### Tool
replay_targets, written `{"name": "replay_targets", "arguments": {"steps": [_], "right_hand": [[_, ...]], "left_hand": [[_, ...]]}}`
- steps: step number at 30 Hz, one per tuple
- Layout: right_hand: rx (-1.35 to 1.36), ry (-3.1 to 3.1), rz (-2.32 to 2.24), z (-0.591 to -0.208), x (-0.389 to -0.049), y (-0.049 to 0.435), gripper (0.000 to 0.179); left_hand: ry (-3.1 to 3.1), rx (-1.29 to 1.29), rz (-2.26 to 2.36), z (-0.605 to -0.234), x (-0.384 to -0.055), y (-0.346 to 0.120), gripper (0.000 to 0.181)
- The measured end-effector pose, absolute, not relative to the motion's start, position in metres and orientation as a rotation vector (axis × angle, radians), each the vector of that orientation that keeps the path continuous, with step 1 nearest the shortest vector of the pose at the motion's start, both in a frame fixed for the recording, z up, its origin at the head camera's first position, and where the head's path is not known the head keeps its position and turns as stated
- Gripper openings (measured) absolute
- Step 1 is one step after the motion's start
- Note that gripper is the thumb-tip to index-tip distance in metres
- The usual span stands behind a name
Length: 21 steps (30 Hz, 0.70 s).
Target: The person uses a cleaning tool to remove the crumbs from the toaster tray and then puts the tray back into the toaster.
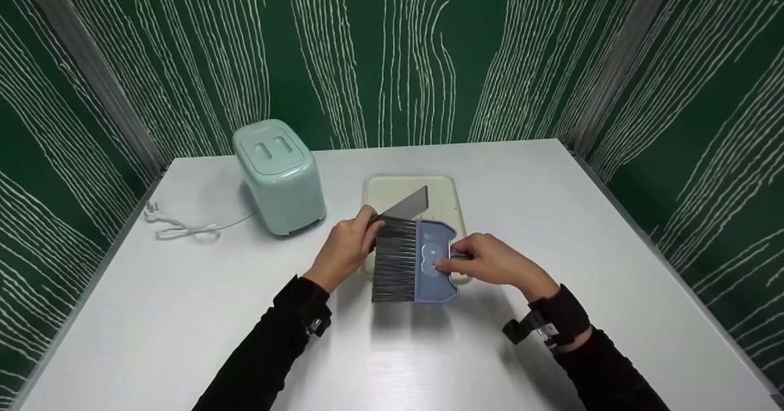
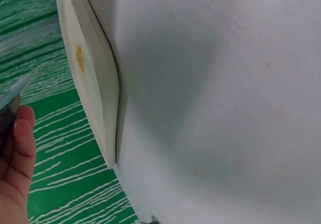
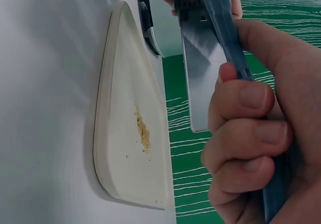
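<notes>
My right hand point(image 1: 490, 261) grips the handle of a wide blue brush point(image 1: 435, 264), its thumb lying on the flat head. The brush's long dark bristles point(image 1: 395, 264) point left, towards my left hand point(image 1: 349, 245). That hand holds a scraper with a flat metal blade point(image 1: 407, 206) and a dark handle, mostly hidden by the fingers and bristles. Both tools are above the table, over the near part of a cream tray point(image 1: 410, 184). In the right wrist view, yellowish crumbs point(image 3: 143, 132) lie on the tray, and the fingers curl round the blue handle point(image 3: 225, 28).
A mint-green toaster point(image 1: 285, 184) stands at the back left of the white table point(image 1: 245, 313). Its white cord point(image 1: 196, 227) and plug lie to its left. Green walls point(image 1: 416, 62) with white streaks enclose the back and sides.
</notes>
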State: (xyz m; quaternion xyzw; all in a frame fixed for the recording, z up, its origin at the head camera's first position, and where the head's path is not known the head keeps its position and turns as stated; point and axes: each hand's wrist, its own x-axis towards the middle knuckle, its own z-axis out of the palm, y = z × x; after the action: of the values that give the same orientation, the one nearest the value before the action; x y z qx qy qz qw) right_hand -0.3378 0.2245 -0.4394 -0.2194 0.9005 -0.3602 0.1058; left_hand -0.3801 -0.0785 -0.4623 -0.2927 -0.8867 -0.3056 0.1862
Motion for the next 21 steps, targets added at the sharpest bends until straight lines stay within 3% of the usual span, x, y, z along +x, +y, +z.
{"name": "replay_targets", "arguments": {"steps": [21], "right_hand": [[-0.332,2.853,-0.871,-0.452,-0.355,0.249,0.052]], "left_hand": [[-2.372,-0.936,-0.655,-0.456,-0.378,-0.083,0.019]]}}
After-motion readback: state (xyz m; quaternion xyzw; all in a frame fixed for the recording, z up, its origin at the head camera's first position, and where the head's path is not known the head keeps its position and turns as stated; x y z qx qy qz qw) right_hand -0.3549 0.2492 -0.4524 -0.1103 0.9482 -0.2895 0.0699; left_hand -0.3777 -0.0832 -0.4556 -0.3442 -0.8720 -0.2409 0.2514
